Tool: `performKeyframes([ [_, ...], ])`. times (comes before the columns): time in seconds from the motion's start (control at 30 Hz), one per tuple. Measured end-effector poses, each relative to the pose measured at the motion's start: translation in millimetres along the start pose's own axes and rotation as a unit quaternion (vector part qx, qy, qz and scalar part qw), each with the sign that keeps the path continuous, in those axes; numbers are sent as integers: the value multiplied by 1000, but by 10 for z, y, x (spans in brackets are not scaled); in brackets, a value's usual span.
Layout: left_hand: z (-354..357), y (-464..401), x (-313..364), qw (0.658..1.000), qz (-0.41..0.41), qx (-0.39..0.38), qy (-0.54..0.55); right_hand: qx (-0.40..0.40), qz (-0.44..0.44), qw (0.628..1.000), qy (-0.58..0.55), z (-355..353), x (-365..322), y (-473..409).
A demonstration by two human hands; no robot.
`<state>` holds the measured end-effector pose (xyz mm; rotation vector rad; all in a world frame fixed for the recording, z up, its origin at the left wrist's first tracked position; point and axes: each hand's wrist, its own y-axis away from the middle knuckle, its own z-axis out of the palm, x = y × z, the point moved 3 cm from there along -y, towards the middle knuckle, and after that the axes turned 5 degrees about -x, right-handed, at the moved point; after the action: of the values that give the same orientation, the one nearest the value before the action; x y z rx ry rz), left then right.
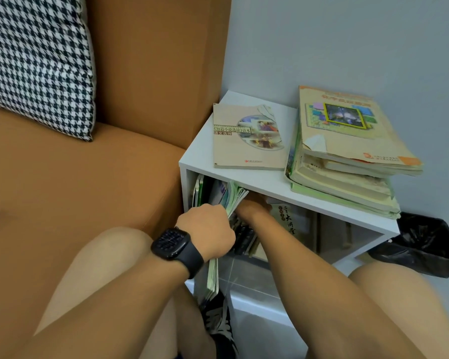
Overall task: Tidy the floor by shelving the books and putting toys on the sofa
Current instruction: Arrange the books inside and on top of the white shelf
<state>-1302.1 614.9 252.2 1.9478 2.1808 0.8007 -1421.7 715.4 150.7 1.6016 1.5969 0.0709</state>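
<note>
Our left hand (208, 226) grips upright green-edged paperback books (232, 200) inside the white cube shelf (267, 183); our right hand (252, 206) reaches in, fingers hidden, state unclear.

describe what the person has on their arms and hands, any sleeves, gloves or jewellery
Both forearms are bare: no sleeves or gloves show. The left wrist carries a black smartwatch with a rounded-rectangular dark face and a matte black band. The left hand shows no rings. The right hand reaches into the shelf, partly hidden; nothing shows on that wrist.
</note>
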Motion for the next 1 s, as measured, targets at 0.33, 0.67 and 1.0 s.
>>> performKeyframes([
  [0.33,81,42,78,999,29,-6,-29,-16,-17,999,46,-37,52,69],
  [0.67,34,-46,-83,999,-17,-23,28,-73,-50,996,-34,181,-173,10],
  [1.0,-14,-141,-82,999,-29,33,23,-63,90,992,-61,124,17,-194],
])
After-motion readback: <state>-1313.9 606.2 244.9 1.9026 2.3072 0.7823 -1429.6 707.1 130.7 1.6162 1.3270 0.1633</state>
